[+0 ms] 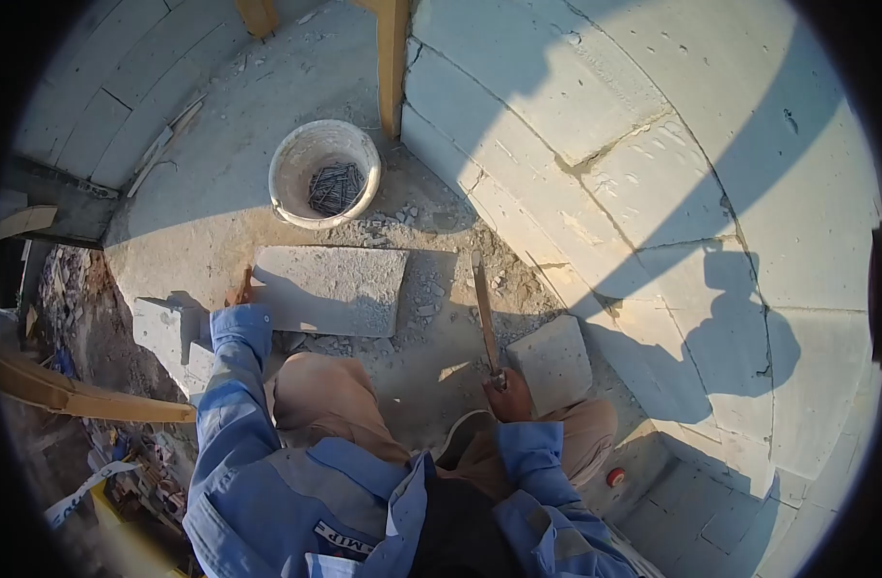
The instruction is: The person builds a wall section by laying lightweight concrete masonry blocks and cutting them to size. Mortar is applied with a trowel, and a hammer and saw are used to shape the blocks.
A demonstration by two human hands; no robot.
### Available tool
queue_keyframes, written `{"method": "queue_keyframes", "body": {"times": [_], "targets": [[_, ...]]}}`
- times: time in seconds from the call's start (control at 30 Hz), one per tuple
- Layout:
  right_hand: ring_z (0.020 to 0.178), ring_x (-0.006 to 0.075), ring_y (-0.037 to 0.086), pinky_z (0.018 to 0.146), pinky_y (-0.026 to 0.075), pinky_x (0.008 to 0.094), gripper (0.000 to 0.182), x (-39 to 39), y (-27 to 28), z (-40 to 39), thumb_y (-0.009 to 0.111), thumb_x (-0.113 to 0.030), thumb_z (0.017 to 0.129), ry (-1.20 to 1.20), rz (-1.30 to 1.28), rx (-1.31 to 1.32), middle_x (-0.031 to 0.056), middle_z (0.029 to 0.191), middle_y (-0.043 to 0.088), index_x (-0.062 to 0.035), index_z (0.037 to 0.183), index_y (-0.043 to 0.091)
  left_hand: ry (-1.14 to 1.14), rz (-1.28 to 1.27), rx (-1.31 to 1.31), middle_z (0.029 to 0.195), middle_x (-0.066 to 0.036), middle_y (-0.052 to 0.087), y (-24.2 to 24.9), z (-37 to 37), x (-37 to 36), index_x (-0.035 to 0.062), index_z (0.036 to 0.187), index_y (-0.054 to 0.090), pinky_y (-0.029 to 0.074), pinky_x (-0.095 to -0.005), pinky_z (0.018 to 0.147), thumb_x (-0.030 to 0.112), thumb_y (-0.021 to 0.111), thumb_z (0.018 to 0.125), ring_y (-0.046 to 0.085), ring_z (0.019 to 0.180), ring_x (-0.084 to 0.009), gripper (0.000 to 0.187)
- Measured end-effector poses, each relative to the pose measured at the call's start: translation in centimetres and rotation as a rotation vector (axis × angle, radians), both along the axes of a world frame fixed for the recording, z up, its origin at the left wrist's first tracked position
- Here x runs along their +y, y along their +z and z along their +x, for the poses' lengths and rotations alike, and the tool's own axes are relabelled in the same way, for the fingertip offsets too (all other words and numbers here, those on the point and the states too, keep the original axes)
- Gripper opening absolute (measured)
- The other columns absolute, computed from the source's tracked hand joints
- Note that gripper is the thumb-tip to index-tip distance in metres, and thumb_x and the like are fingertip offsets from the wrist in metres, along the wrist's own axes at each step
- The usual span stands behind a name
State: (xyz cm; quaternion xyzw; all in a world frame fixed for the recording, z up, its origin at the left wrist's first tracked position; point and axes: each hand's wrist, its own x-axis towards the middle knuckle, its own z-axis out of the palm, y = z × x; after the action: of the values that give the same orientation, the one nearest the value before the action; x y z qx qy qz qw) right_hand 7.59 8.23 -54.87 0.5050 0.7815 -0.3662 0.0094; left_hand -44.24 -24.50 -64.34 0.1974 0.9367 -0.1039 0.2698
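Note:
My right hand [510,396] is closed around the dark handle of a machete [484,303], a long, narrow, rusty-looking blade pointing away from me. A pale lightweight concrete block [330,289] lies flat in front of my knees, its right part rough and crumbly. At the block's left end, my left hand [236,293] grips its edge; part of the fingers is hard to make out. The blade is apart from the block, to its right. Beside my right hand lies another pale block piece [552,363].
A whitish bucket [280,183] holding several long nails stands beyond the block. Rubble [426,289] lies between block and right wall [595,212]. Wooden posts [392,67] rise behind. On the left are cut blocks [161,328], a timber [94,400] and a debris-strewn drop.

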Motion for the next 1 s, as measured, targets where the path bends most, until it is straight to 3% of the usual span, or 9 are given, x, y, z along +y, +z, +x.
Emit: {"method": "queue_keyframes", "body": {"times": [0.13, 0.2, 0.37, 0.47, 0.5, 0.53, 0.8, 0.93, 1.0], "targets": [[0.077, 0.0361, 0.067, 0.070, 0.051, 0.0427, 0.036, -0.8, -1.3, 2.0, 0.077, -0.033, 0.080, -0.064, -0.011, 0.029, 0.0188, 0.083, 0.067, -0.0022, 0.094, 0.066, 0.069, 0.127, -0.066, 0.119, -0.023, 0.065, -2.5, 0.2, 0.8, 0.0046, 0.125, 0.062, 0.047, -0.0488, 0.093, 0.054, 0.064, 0.087, 0.060, 0.115, -0.0383, 0.062], [0.076, 0.0361, 0.067, 0.069, 0.051, 0.0427, 0.036, -1.2, -1.0, 1.6, 0.076, -0.033, 0.080, -0.097, -0.043, 0.026, 0.0195, 0.082, 0.067, -0.0014, 0.095, 0.066, 0.142, 0.190, -0.097, 0.119, -0.024, 0.065, -2.2, -1.1, 10.4, 0.0038, 0.126, 0.061, 0.047, -0.0482, 0.093, 0.055, 0.063, 0.087, 0.060, 0.115, -0.0381, 0.065], [0.076, 0.0361, 0.067, 0.069, 0.051, 0.0427, 0.039, -0.8, -1.0, 0.5, 0.075, -0.033, 0.080, -0.035, -0.047, 0.083, 0.0205, 0.080, 0.067, 0.0004, 0.097, 0.067, 0.282, 0.390, -0.147, 0.120, -0.024, 0.064, -2.3, 1.5, 7.4, 0.0017, 0.129, 0.058, 0.047, -0.0466, 0.093, 0.059, 0.061, 0.087, 0.061, 0.113, -0.0375, 0.071], [0.076, 0.0351, 0.066, 0.069, 0.051, 0.0421, 0.040, -0.4, -1.0, -0.3, 0.075, -0.033, 0.080, -0.011, -0.134, 0.060, 0.0210, 0.083, 0.066, 0.0011, 0.099, 0.066, 0.400, 0.514, -0.187, 0.120, -0.025, 0.063, -2.0, 9.1, -7.2, 0.0005, 0.131, 0.056, 0.047, -0.0457, 0.092, 0.060, 0.061, 0.087, 0.061, 0.112, -0.0371, 0.074], [0.077, 0.0342, 0.066, 0.069, 0.050, 0.0417, 0.041, -0.3, -1.1, -0.5, 0.075, -0.032, 0.081, 0.006, -0.157, 0.058, 0.0212, 0.086, 0.066, 0.0012, 0.101, 0.065, 0.442, 0.556, -0.197, 0.120, -0.025, 0.063, -2.7, 5.9, 7.8, 0.0001, 0.131, 0.056, 0.047, -0.0454, 0.092, 0.061, 0.060, 0.087, 0.061, 0.112, -0.0370, 0.075], [0.077, 0.0342, 0.066, 0.069, 0.050, 0.0417, 0.041, 0.0, -1.6, -0.7, 0.075, -0.032, 0.081, 0.015, -0.162, 0.061, 0.0212, 0.086, 0.066, 0.0012, 0.101, 0.065, 0.482, 0.601, -0.207, 0.121, -0.025, 0.063, -2.9, 7.0, 8.7, -0.0003, 0.132, 0.055, 0.047, -0.0450, 0.092, 0.062, 0.060, 0.087, 0.061, 0.111, -0.0369, 0.076], [0.120, 0.0347, 0.054, 0.099, 0.046, 0.0379, 0.057, 4.1, -5.7, -4.2, 0.076, -0.021, 0.079, 0.191, 0.025, 0.352, 0.0180, 0.137, 0.050, 0.0053, 0.125, 0.055, 0.780, 0.984, -0.366, 0.122, -0.026, 0.062, -7.2, 17.2, 10.2, -0.0037, 0.136, 0.051, 0.047, -0.0425, 0.091, 0.066, 0.057, 0.087, 0.062, 0.108, -0.0360, 0.086], [0.119, 0.0393, 0.055, 0.098, 0.047, 0.0430, 0.050, 6.6, -10.0, -8.4, 0.077, -0.023, 0.078, 0.286, 0.236, 0.386, 0.0236, 0.141, 0.045, 0.0074, 0.114, 0.059, 0.906, 1.093, -0.382, 0.126, -0.025, 0.060, -8.9, 18.4, 9.5, -0.0051, 0.138, 0.049, 0.045, -0.0401, 0.096, 0.070, 0.057, 0.086, 0.060, 0.114, -0.0347, 0.092], [0.123, 0.0359, 0.054, 0.103, 0.045, 0.0409, 0.071, 6.4, -10.9, -10.2, 0.076, -0.026, 0.082, -0.064, -0.300, 0.366, 0.0243, 0.141, 0.048, 0.0093, 0.136, 0.047, 0.912, 1.112, -0.443, 0.139, -0.023, 0.053, -9.7, 18.7, 9.6, -0.0031, 0.142, 0.045, 0.036, -0.0396, 0.109, 0.070, 0.059, 0.084, 0.049, 0.131, -0.0339, 0.094]]}}
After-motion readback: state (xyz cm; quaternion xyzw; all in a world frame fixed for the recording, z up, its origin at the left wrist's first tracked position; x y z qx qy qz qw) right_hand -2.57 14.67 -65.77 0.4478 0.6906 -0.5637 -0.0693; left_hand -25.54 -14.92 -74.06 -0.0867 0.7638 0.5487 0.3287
